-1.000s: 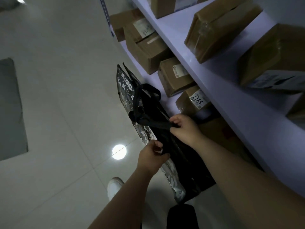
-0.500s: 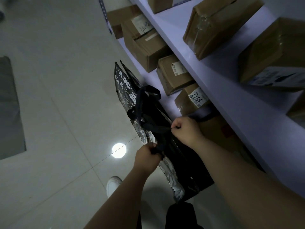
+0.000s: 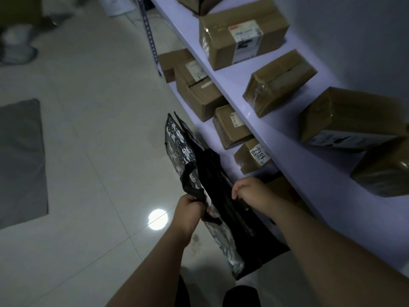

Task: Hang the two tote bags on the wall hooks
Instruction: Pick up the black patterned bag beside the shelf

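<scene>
A black tote bag with a white pattern (image 3: 183, 149) stands upright on the floor beside the shelving, its mouth facing up. My left hand (image 3: 190, 209) grips its near black handle at the patterned side. My right hand (image 3: 252, 191) is closed on the black fabric or strap at the bag's other side, next to the shelf. The two hands hold the sides apart. I cannot make out a second bag as separate, and no wall hooks are in view.
A pale shelf unit (image 3: 276, 134) runs along the right, loaded with taped cardboard boxes (image 3: 241, 34) on two levels. A grey mat (image 3: 20, 160) lies on the tiled floor at left. Someone's feet (image 3: 17, 47) stand at the far top left.
My hands have moved apart, the left one pulling its handle leftward and the right one shifting toward the shelf. The camera has tilted up, showing more of the shelf.
</scene>
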